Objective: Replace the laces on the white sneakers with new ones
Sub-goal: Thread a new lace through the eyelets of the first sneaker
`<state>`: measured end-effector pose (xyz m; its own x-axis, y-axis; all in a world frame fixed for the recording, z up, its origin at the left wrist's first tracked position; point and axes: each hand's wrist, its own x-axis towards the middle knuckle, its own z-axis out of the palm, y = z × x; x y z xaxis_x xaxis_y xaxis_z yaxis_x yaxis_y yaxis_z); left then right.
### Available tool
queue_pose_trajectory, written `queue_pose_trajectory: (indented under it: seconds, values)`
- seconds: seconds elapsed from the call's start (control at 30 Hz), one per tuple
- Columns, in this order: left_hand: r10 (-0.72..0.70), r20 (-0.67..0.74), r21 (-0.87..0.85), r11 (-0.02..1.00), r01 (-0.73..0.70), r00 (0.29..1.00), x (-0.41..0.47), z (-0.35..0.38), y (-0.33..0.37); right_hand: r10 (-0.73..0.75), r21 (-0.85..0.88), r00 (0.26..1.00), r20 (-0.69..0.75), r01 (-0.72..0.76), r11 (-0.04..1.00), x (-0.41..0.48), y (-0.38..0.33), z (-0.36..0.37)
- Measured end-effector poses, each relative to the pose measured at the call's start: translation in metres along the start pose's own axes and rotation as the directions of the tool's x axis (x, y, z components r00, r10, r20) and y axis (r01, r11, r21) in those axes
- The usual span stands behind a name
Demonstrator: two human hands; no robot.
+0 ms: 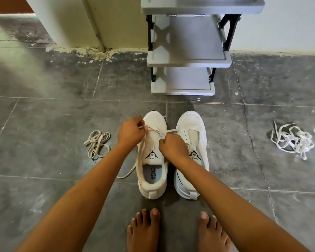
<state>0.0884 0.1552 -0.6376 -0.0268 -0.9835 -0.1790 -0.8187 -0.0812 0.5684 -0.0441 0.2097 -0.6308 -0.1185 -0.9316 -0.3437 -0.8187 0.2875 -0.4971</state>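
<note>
Two white sneakers stand side by side on the floor, toes pointing away from me. The left sneaker carries an off-white lace across its upper eyelets. My left hand pinches one strand of that lace near the toe. My right hand grips the other strand over the gap between the shoes. A loose end of the lace trails off the shoe's left side to the floor. The right sneaker shows bare eyelets with no lace.
A coiled beige lace lies on the grey tiles to the left. A tangled pile of white laces lies to the right. A grey plastic shelf rack stands against the wall behind the shoes. My bare feet are in front.
</note>
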Motion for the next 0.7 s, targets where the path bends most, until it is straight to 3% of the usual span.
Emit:
queue_pose_trajectory:
  seconds: [0.13,0.27,0.47,0.63,0.7]
  values:
    - [0.101,0.151,-0.011,0.995,-0.100,0.983,0.004,-0.014,-0.007,-0.025,0.003,1.000,0.004,0.025,1.000,-0.001,-0.002,-0.001]
    - [0.087,0.248,0.004,0.996,-0.090,0.965,0.005,-0.021,-0.011,-0.052,-0.005,0.999,-0.007,0.052,0.999,-0.003,-0.001,-0.001]
    - [0.063,0.196,0.189,0.977,-0.100,0.979,0.002,-0.017,-0.009,-0.060,-0.022,0.998,-0.022,0.060,0.998,-0.002,-0.002,0.001]
    - [0.047,-0.027,0.256,0.966,-0.039,0.999,0.008,-0.034,-0.009,-0.061,-0.047,0.998,-0.011,0.061,0.997,-0.001,0.000,0.003]
    - [0.035,0.030,0.297,0.954,-0.043,0.999,0.011,-0.040,-0.010,-0.058,-0.038,0.998,-0.009,0.057,0.998,-0.001,-0.001,0.004]
